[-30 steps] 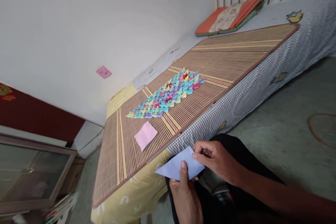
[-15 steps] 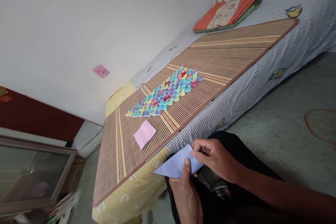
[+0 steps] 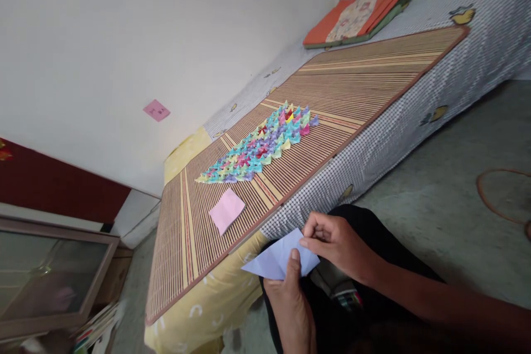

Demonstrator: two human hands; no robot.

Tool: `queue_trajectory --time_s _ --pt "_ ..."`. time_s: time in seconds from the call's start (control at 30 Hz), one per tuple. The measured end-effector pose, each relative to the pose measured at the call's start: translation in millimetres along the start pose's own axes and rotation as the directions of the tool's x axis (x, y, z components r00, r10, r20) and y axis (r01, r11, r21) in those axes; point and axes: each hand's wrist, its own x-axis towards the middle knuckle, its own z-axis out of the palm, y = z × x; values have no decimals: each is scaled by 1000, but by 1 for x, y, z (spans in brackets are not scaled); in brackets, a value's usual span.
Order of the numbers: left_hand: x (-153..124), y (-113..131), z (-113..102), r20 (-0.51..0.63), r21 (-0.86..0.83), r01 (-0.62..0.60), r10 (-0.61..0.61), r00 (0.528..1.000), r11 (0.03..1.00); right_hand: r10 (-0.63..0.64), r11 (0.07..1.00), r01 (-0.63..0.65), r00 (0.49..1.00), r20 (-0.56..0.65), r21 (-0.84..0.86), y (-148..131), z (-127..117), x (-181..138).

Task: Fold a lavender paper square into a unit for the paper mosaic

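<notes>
A pale lilac sheet of folding paper [image 3: 271,260], partly folded to a pointed shape, is held above my lap. My left hand [image 3: 290,301] grips its lower edge, thumb on top and fingers hidden beneath. At the upper right corner, my right hand [image 3: 336,240] pinches the paper between thumb and forefinger. On the striped bamboo mat [image 3: 182,271] lies a square of pink paper [image 3: 227,211]. Beyond it, a large patch of folded paper pieces [image 3: 259,146] in blue, yellow, pink and purple spreads over the mat.
The mat covers a bed with a checked sheet [image 3: 373,160]. A folded orange quilt [image 3: 359,14] rests at the far end. A pink note [image 3: 156,110] is on the white wall. At lower left stands a glass-fronted cabinet [image 3: 103,265]. An orange cord [image 3: 483,193] lies on the floor.
Both hands keep their hold on the lilac paper, with hardly any movement. The whole view has shifted very slightly.
</notes>
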Motion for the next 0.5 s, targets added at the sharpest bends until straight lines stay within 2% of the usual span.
queue_trajectory --time_s 0.07,0.13,0.27,0.37,0.5 --pt "-1 1 0 -5 17 -8 8 1000 1000 52 995 -52 999 9 83 3 -1 2" --pt "-1 2 0 7 48 -9 9 1000 999 90 986 -99 994 69 137 7 -2 3" --pt "-3 2 0 8 125 -42 41 999 991 97 990 -112 982 161 87 11 -3 3" --pt "-2 1 -2 3 191 -50 50 999 980 69 997 -71 991 115 14 11 -1 1" --pt "2 -11 -8 33 269 -2 -7 999 963 25 1000 -24 999 30 -4 10 3 0"
